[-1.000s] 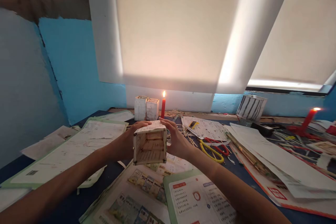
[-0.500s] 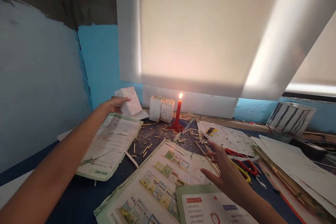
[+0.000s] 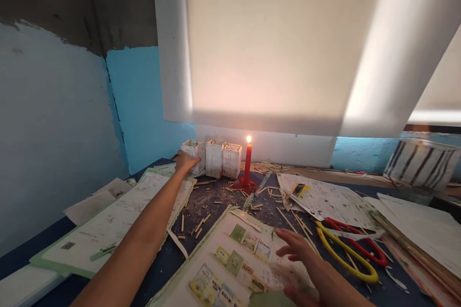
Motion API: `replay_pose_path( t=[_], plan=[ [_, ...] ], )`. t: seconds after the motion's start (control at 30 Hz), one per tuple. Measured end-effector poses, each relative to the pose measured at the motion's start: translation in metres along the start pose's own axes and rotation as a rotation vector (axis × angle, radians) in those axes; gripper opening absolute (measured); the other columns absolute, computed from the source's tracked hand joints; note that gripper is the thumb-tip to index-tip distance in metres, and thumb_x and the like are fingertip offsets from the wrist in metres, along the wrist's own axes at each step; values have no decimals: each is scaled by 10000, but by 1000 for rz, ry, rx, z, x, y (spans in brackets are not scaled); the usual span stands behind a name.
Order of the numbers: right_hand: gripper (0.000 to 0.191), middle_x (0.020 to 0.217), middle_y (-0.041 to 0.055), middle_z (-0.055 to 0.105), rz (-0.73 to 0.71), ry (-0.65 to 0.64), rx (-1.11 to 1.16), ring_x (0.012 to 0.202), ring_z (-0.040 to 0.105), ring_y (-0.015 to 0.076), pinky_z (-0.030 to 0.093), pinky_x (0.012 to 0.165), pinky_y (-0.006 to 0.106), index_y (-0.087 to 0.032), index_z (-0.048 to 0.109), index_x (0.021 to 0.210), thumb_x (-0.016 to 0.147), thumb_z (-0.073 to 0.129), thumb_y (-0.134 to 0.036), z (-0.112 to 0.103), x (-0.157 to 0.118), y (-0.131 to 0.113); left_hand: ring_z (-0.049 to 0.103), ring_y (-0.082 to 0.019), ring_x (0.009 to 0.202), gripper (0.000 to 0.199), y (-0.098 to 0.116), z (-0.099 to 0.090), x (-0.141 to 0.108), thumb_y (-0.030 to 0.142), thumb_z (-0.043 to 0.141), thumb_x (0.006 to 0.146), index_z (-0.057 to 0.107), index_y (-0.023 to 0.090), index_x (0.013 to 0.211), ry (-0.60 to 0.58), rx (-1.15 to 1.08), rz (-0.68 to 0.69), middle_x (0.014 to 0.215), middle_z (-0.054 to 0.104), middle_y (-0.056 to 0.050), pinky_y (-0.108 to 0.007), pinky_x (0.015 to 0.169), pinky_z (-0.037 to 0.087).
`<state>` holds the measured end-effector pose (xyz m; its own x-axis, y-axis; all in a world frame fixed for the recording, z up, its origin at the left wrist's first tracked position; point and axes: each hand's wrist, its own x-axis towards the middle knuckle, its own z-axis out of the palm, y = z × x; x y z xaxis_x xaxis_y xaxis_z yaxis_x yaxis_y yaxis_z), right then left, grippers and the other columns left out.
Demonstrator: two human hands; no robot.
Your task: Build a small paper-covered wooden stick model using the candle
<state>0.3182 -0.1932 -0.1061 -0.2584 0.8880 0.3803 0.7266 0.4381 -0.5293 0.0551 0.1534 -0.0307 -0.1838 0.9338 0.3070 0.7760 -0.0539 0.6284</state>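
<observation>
My left hand reaches to the back of the table and grips a white paper box. The thumb lies across the box's front; the other fingers are mostly hidden. This box now stands upright with its open top up, left of two similar paper boxes, a taller one and a shorter one. A lit red candle stands just right of them in a pool of red wax. Over an open illustrated booklet, my right hand hovers with spread fingers and holds nothing.
Red-and-yellow-handled scissors lie at the right beside a yellow utility knife on a printed sheet. Short sticks litter the dark tabletop. Another booklet lies under my left arm. A striped box stands at the back right.
My left hand has moved right and set the tilted box upright beside the other two. My right hand has lowered slightly, staying over the booklet. The view has shifted a little.
</observation>
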Motion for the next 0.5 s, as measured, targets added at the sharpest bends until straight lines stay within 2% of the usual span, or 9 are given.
replay_pose_path(
  t=[0.1,0.2,0.4,0.5],
  plan=[
    [719,1285,132,546,-14,11,-9,1018,647,218,555,846,374,-348,238,1414,778,545,-211,-1,1,1,571,-242,1053,373,6,6,-4,321,566,894,517,165,1229,26,68,-110,1237,540,-104,-449,861,499],
    [767,1317,140,522,-36,-3,-14,982,658,210,566,813,356,-336,246,1417,736,563,-179,-1,2,6,557,-253,1081,398,10,5,-8,330,571,890,503,174,1250,24,102,-147,1262,523,-106,-459,876,489],
    [700,1364,136,485,-33,6,-48,1002,650,217,563,811,347,-329,298,1404,764,552,-204,-2,2,5,560,-251,1077,393,12,3,-8,325,574,889,509,171,1244,-50,131,-103,1255,530,-105,-458,877,489],
    [727,1393,132,450,-25,-35,-39,1025,638,212,546,846,346,-323,296,1402,741,561,-175,1,2,7,570,-243,1057,375,13,5,-7,319,569,893,517,166,1231,-89,133,-78,1239,540,-103,-451,867,495]
  ],
)
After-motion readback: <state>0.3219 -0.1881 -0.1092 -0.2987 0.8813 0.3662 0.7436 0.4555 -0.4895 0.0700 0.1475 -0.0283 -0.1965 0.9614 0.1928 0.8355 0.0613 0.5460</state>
